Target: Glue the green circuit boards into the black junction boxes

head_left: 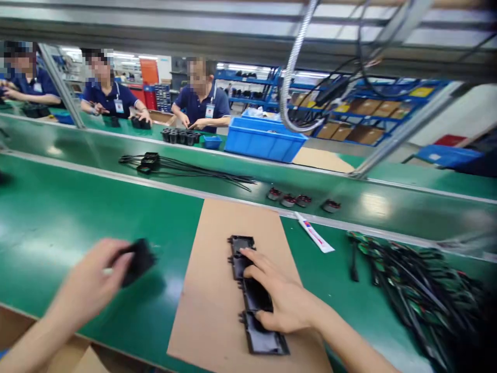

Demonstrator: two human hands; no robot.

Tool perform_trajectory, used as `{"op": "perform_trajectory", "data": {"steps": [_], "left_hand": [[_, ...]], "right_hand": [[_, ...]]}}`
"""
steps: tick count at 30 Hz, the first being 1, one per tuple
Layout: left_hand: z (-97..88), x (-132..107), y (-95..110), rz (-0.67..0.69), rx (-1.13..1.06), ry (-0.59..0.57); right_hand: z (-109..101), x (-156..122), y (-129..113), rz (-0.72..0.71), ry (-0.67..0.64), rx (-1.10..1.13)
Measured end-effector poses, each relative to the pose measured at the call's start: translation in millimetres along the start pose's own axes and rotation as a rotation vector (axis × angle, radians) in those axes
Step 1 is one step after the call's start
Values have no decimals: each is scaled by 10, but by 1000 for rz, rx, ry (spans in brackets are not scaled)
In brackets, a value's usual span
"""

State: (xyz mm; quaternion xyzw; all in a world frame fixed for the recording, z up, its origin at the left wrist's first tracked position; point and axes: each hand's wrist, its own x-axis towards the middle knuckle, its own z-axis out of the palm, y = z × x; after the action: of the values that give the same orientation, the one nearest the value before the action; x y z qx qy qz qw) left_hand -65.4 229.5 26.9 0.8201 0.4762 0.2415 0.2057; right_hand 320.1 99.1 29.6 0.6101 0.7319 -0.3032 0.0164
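Observation:
My left hand (91, 277) pinches a black plastic housing (139, 262) between thumb and fingers, held over the green bench at left; it is somewhat blurred. On a sheet of brown cardboard (209, 290), several open black plastic housings (264, 334) lie end to end in a row, with small tabs along their left edge. My right hand (277, 295) spreads over this row from the right. Its fingertips touch the upper housings and its thumb reaches into the lower part of the row, partly covering the middle ones.
Right of the cardboard lie a white tube (315, 233) and a heap of black cables (411, 295). On the conveyor (194, 191) beyond are black cables with a housing (149, 162) and several small round parts (288, 200). People work across it, beside a blue bin (264, 140). A metal hose (286, 77) hangs overhead.

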Motion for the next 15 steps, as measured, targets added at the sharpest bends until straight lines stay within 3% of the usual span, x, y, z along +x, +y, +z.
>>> {"op": "perform_trajectory", "data": {"steps": [2, 4, 7, 10, 15], "left_hand": [[601, 566, 555, 130, 7, -156], [1181, 1077, 1015, 213, 31, -231], [1815, 1603, 1412, 267, 49, -256], [2095, 1798, 1491, 332, 21, -301], [2131, 1834, 1284, 458, -112, -416]], "right_hand": [[-7, -20, -19, 11, 6, 11], [34, -58, 7, 2, 27, 20], [125, -101, 106, -31, 71, 48], [190, -96, 197, -58, 180, 92], [255, 19, 158, -177, 315, -34]]}}
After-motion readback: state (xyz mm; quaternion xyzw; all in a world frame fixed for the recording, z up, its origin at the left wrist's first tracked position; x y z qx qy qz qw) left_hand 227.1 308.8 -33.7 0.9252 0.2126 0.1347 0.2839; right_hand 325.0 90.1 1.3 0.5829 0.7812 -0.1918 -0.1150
